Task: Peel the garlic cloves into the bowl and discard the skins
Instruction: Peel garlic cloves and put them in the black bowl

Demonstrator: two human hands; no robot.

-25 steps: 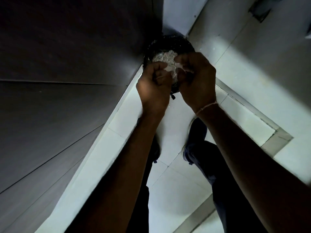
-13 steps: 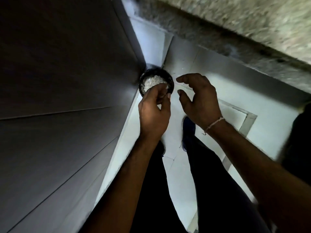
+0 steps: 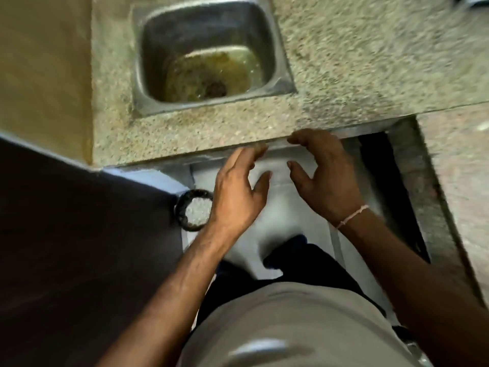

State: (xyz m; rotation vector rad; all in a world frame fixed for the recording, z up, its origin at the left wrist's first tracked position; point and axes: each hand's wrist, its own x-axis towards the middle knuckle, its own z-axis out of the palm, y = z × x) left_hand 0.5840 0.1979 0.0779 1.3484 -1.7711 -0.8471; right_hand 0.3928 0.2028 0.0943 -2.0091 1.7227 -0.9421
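A small black bin [image 3: 180, 211] stands on the floor in the corner, with whitish garlic skins [image 3: 198, 211] heaped inside. My left hand [image 3: 238, 193] hovers just right of the bin, fingers relaxed and spread, holding nothing. My right hand [image 3: 324, 178] is level with it further right, fingers loosely bent and empty, fingertips near the counter's front edge. No bowl and no garlic cloves are in view.
A speckled stone counter [image 3: 357, 62] runs across the top, with a steel sink [image 3: 209, 53] holding murky water. A dark cabinet face [image 3: 79, 234] fills the left. Below lie white floor tiles [image 3: 280, 221], my dark shoe [image 3: 285, 254], and a dark gap [image 3: 381, 181] under the counter.
My hands dropped the skins over the bin, then opened and lifted away from it. My view rose from the floor to the counter and sink.
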